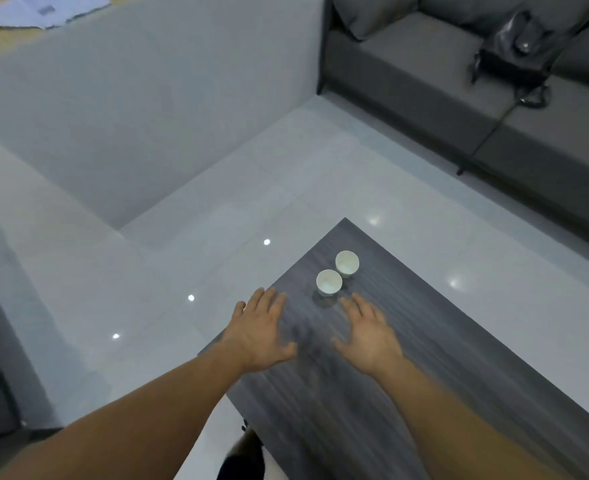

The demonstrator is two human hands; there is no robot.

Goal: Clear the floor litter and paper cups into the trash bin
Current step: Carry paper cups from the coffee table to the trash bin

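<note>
Here, 2 small white cups of paper are seen upright near the far corner of a dark grey wood-grain table [424, 341]: the nearer cup [328, 281] and the farther cup [347, 263], set just beside each other. Their mouths are round and open, and only pale white insides are shown. 2 bare hands are held out over the tabletop, palms down. The left hand [262, 332] is spread flat with straight fingers at the table's left edge. The right hand [369, 336] is likewise flat, its fingertips just short of the nearer cup. Nothing is gripped by either hand, and the 2 are apart. Whether the palms touch the table cannot be told through the blur. Glossy pale floor tiles [286, 185] are seen around the table. 1 grey sofa [424, 64] is placed beyond, with 1 black bag [515, 53] lying on its seat. Some sheets of paper [43, 10] are seen at the top left corner.
</note>
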